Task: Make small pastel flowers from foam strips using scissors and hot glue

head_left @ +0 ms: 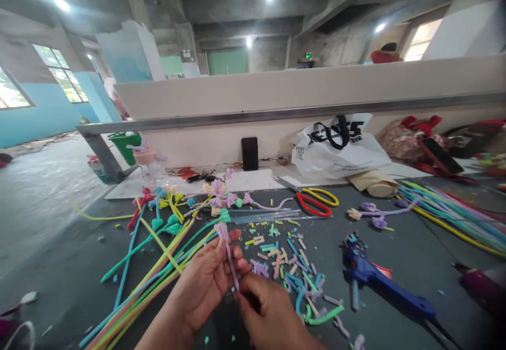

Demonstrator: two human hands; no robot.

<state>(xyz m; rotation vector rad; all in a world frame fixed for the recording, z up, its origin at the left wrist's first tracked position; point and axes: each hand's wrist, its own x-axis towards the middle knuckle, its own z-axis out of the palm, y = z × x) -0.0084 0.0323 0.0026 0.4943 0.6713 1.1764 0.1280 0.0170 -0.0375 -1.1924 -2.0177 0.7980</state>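
Observation:
My left hand [205, 284] and my right hand [269, 313] meet low in the middle, both pinched on a thin lilac stick [229, 258] with a curled bud at its upper end. The left fingers grip its middle; the right fingers close on its lower end. Just left of the hands lies a fan of long coloured sticks [150, 271] tipped with curled buds. Right of the hands, several short coloured offcuts [288, 265] litter the dark tabletop [59, 255].
A blue glue gun [375, 276] lies at the right. Red and yellow scissors [316, 200] lie behind the offcuts. More long sticks [454, 215] are at far right. A white bag [340, 147], a black phone [250, 153] and a low partition [300, 84] stand behind.

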